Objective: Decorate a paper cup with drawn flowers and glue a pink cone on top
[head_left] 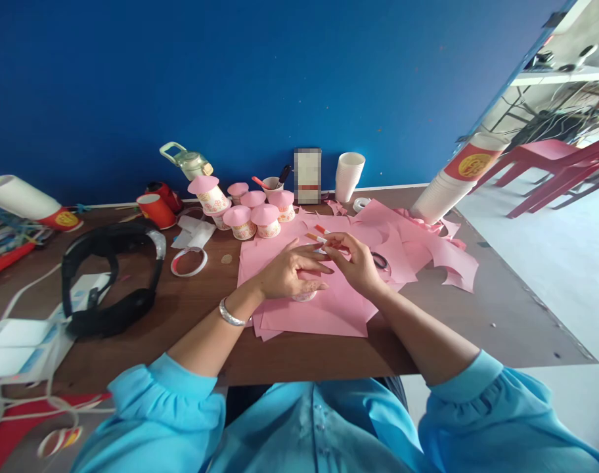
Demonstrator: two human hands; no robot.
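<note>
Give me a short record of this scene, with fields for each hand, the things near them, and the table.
left hand: left hand rests on a small cup, covering most of it
right hand: right hand holds a thin stick with an orange tip
under the hands: pink paper
behind: capped cups in a group
right side: cup stack lying tilted
left side: headphones
surface: brown table

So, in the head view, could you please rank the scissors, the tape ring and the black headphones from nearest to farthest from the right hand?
From the right hand:
1. Scissors, just beside it on the pink paper.
2. Tape ring, beyond the left hand.
3. Black headphones, far left of the table.
</note>
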